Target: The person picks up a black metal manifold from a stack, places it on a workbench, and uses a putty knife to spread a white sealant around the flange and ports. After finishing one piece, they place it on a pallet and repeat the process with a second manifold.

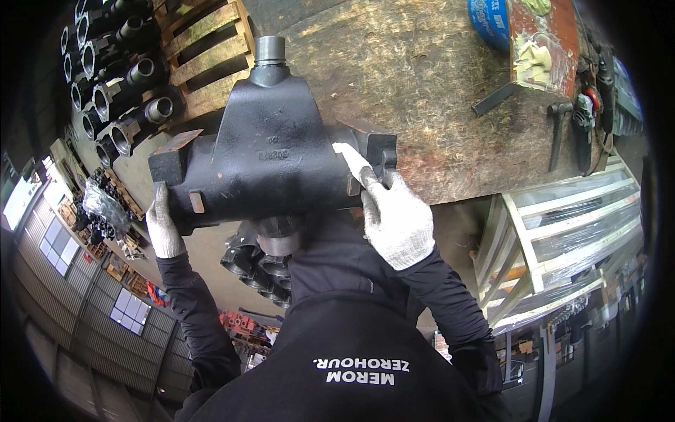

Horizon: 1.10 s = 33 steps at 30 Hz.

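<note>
- Up close, a big black cast-metal housing sits at the near edge of a worn wooden bench, partly overhanging it, with its short round neck pointing away from the person
- left hand, in a white glove, is wrapped around the housing's left end, fingers curled up over the lower corner by the square flange
- right hand, also gloved, presses on the right end, with one finger stretched out flat across the top of the casting
- so the hands are well apart, one clamped on each end of the housing
- under the housing, more dark castings lie on the floor, close to the person's body
- far left, a row of black pipe-like castings lies on a wooden pallet
- on the far right of the bench: a blue round can, a reddish board with rags on it, a dark hammer-like tool
- right of the bench stands a pale frame rack wrapped in clear film
</note>
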Motion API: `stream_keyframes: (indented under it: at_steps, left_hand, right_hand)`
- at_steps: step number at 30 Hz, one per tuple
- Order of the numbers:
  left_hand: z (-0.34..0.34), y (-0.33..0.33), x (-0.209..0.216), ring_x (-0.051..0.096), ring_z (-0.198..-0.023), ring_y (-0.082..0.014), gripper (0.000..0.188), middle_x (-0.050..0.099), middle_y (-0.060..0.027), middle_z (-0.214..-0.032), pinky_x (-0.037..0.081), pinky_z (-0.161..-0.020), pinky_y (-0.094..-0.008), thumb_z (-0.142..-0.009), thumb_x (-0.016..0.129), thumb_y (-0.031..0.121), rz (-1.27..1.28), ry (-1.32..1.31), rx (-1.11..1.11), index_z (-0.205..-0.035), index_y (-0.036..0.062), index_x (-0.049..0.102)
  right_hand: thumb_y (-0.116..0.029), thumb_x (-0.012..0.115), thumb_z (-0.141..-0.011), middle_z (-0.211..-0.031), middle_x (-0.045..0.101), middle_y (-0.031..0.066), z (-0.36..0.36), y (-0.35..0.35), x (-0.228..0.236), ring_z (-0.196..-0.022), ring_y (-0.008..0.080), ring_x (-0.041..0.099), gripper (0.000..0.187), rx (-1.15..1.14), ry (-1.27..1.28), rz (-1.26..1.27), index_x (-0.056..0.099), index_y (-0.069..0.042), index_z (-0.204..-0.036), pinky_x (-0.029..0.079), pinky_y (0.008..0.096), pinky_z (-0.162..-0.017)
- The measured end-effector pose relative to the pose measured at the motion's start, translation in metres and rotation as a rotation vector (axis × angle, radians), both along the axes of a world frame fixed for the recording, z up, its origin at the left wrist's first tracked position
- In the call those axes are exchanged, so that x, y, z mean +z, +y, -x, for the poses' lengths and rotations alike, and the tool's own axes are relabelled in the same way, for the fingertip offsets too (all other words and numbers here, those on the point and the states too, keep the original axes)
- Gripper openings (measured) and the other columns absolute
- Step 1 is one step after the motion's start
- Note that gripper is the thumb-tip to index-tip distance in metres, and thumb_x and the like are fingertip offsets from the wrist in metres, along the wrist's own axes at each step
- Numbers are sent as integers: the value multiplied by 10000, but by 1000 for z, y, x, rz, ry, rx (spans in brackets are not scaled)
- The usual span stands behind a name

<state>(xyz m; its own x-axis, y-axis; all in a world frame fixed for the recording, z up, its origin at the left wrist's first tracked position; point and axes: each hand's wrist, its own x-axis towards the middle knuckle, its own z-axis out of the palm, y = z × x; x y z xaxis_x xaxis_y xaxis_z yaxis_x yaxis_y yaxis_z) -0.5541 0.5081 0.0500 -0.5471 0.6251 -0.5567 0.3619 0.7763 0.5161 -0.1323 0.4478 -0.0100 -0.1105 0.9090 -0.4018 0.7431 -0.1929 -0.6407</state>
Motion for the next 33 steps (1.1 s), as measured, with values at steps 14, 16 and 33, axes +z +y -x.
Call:
stream_keyframes:
  at_steps: [14,16,33]
  left_hand:
    - [0,1,0,683,-900,-152,483,731,-84,-1044,547,-851,-307,-1045,633,412,20,12,7,-1173,-47,710]
    - [1,1,0,685,-900,-149,482,732,-83,-1044,547,-850,-304,-1046,632,413,17,15,2,-1172,-45,711]
    - [-7,-3,-1,682,-906,-147,482,729,-84,-1055,549,-848,-302,-1046,638,405,-17,4,10,-1178,-54,705]
  right_hand:
    - [-154,709,-916,-988,646,170,-1,-1,-3,-705,311,686,400,-10,32,-31,682,-81,-1308,562,391,-615]
    - [-127,717,-910,-1122,688,181,-1,-1,1,-790,325,712,416,-10,42,49,689,-88,-1323,574,393,-676]
    - [-193,697,-941,-894,618,166,-1,-2,-2,-664,307,682,354,3,5,-74,691,-66,-1271,558,389,-581]
